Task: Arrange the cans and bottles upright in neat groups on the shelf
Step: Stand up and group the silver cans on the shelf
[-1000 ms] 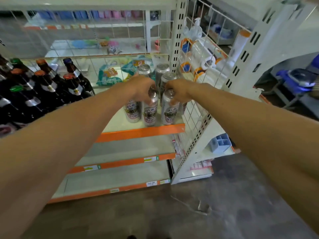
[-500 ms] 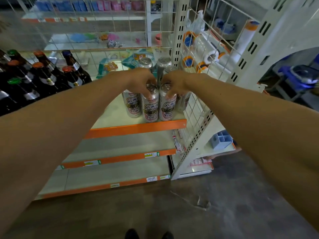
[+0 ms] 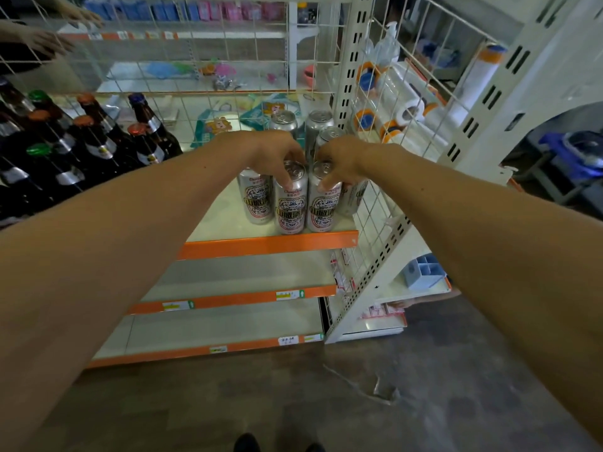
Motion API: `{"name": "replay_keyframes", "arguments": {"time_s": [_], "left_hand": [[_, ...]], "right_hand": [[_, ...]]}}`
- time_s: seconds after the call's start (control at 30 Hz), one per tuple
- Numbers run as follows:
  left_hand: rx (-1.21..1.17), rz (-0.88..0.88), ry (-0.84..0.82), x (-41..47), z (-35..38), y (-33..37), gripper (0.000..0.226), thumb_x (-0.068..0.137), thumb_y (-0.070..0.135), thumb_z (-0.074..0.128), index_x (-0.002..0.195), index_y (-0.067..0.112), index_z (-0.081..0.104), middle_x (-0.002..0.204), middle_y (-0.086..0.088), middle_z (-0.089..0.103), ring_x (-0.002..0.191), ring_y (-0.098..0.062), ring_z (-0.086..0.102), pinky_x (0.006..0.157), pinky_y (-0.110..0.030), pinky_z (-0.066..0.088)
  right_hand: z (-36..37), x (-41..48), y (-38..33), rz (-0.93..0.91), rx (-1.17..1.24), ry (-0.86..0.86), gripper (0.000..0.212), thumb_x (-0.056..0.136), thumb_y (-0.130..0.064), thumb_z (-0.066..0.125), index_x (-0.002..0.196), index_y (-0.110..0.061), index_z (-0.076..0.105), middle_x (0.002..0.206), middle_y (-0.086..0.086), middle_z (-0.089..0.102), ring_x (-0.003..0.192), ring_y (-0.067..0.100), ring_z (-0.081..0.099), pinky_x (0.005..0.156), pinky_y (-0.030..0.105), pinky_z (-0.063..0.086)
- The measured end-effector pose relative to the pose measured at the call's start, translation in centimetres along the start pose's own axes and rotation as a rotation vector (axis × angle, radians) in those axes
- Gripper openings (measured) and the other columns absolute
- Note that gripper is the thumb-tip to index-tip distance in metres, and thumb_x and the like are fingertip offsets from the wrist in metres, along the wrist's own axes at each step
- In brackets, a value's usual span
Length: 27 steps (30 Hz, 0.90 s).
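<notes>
1. The left hand (image 3: 277, 154) curls down over the top of a silver aluminium can (image 3: 291, 203) with a red and black printed label, its fingertips gripping the rim.
2. The right hand (image 3: 342, 161) holds a second silver can (image 3: 323, 207) with the same label in the same way, fingers curled round its top.
3. Both held cans stand upright and touch side by side, just behind the orange front edge (image 3: 267, 244) of the pale metal shelf (image 3: 222, 220).
4. A third can (image 3: 256, 200) stands upright beside them on the left, slightly farther behind the orange front edge. A fourth can (image 3: 354, 197) on the right is partly hidden by the right hand.
5. Three more silver cans (image 3: 283, 120) stand upright well behind that edge.
6. Dark glass bottles (image 3: 98, 138) with coloured caps are grouped well left of the edge's visible end.
</notes>
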<state>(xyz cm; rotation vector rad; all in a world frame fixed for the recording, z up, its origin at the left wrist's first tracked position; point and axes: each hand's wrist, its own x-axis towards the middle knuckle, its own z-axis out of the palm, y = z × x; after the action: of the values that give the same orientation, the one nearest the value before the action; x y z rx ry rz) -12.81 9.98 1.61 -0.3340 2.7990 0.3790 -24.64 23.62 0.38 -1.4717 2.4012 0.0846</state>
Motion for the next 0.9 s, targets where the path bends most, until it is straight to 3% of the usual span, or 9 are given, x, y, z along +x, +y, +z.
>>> {"name": "replay_keyframes", "arguments": {"time_s": [0.1, 0.23, 0.33, 0.43, 0.5, 0.57, 0.7, 0.8, 0.9], "left_hand": [[-0.009, -0.006, -0.001, 0.0, 0.0, 0.1, 0.063, 0.080, 0.026, 0.080, 0.137, 0.020, 0.054, 0.132, -0.003, 0.059, 0.114, -0.023, 0.057, 0.094, -0.036, 0.046], [0.005, -0.007, 0.004, -0.5, -0.3, 0.7, 0.063, 0.081, 0.024, 0.078, 0.139, 0.018, 0.052, 0.132, -0.003, 0.058, 0.115, -0.024, 0.056, 0.093, -0.034, 0.045], [-0.071, -0.017, 0.055, -1.1, 0.0, 0.7, 0.063, 0.082, 0.024, 0.078, 0.138, 0.016, 0.051, 0.132, -0.004, 0.058, 0.118, -0.023, 0.056, 0.096, -0.032, 0.045], [-0.366, -0.039, 0.292, -2.0, -0.6, -0.3, 0.054, 0.084, 0.026, 0.077, 0.133, 0.015, 0.057, 0.129, -0.002, 0.062, 0.113, -0.016, 0.058, 0.093, -0.024, 0.044], [-0.446, -0.090, 0.462, -2.4, -1.5, -1.4, 0.041, 0.088, 0.021, 0.073, 0.127, 0.015, 0.063, 0.124, -0.002, 0.064, 0.107, -0.015, 0.059, 0.089, -0.021, 0.044], [-0.453, -0.166, 0.533, -2.3, -2.6, -2.9, 0.034, 0.091, 0.016, 0.070, 0.124, 0.011, 0.065, 0.123, -0.007, 0.065, 0.107, -0.020, 0.061, 0.092, -0.024, 0.045], [-0.354, -0.260, 0.423, -0.3, -2.9, -4.6, 0.048, 0.089, 0.024, 0.072, 0.132, 0.007, 0.058, 0.129, -0.013, 0.061, 0.115, -0.028, 0.058, 0.093, -0.032, 0.044], [-0.326, -0.259, 0.322, 1.4, -1.9, -4.6, 0.052, 0.087, 0.026, 0.073, 0.132, 0.007, 0.056, 0.128, -0.013, 0.060, 0.112, -0.027, 0.058, 0.082, -0.028, 0.043], [-0.345, -0.238, 0.238, 3.4, -1.0, -5.2, 0.058, 0.083, 0.028, 0.078, 0.132, 0.008, 0.055, 0.126, -0.010, 0.061, 0.109, -0.027, 0.059, 0.086, -0.030, 0.047]], "right_hand": [[-0.1, 0.2, 0.0, 0.013, -0.003, -0.024, 0.070, 0.079, -0.044, 0.077, 0.138, -0.016, 0.050, 0.133, 0.009, 0.057, 0.110, 0.029, 0.061, 0.095, 0.041, 0.048], [-0.5, -0.2, 0.0, -0.007, -0.019, -0.022, 0.070, 0.080, -0.043, 0.077, 0.139, -0.016, 0.049, 0.134, 0.008, 0.056, 0.116, 0.029, 0.057, 0.091, 0.037, 0.047], [-1.6, -0.4, -0.4, 0.003, -0.037, -0.122, 0.078, 0.079, -0.053, 0.074, 0.142, -0.019, 0.045, 0.135, 0.009, 0.055, 0.098, 0.025, 0.068, 0.083, 0.039, 0.057], [-4.0, -0.1, -1.0, 0.016, 0.012, -0.060, 0.073, 0.082, -0.065, 0.064, 0.137, -0.017, 0.051, 0.130, 0.007, 0.058, 0.102, 0.026, 0.066, 0.087, 0.034, 0.052], [-5.8, 0.0, -0.7, 0.041, 0.044, 0.092, 0.054, 0.092, -0.050, 0.062, 0.133, -0.016, 0.056, 0.131, 0.009, 0.057, 0.115, 0.029, 0.057, 0.088, 0.032, 0.043], [-6.8, 0.6, 0.0, 0.086, 0.053, 0.149, 0.048, 0.093, -0.038, 0.065, 0.135, -0.016, 0.057, 0.134, 0.011, 0.056, 0.119, 0.030, 0.055, 0.092, 0.035, 0.043], [-6.2, 2.6, 1.6, 0.192, 0.059, 0.157, 0.060, 0.089, -0.042, 0.068, 0.139, -0.014, 0.050, 0.138, 0.012, 0.054, 0.122, 0.031, 0.054, 0.098, 0.041, 0.047], [-4.9, 3.9, 1.9, 0.209, 0.062, 0.128, 0.061, 0.089, -0.036, 0.068, 0.140, -0.011, 0.046, 0.137, 0.014, 0.055, 0.121, 0.033, 0.054, 0.098, 0.039, 0.046], [-3.7, 5.2, 1.9, 0.215, 0.090, 0.082, 0.064, 0.089, -0.032, 0.070, 0.143, -0.011, 0.043, 0.139, 0.015, 0.051, 0.123, 0.033, 0.052, 0.098, 0.038, 0.045]]}}
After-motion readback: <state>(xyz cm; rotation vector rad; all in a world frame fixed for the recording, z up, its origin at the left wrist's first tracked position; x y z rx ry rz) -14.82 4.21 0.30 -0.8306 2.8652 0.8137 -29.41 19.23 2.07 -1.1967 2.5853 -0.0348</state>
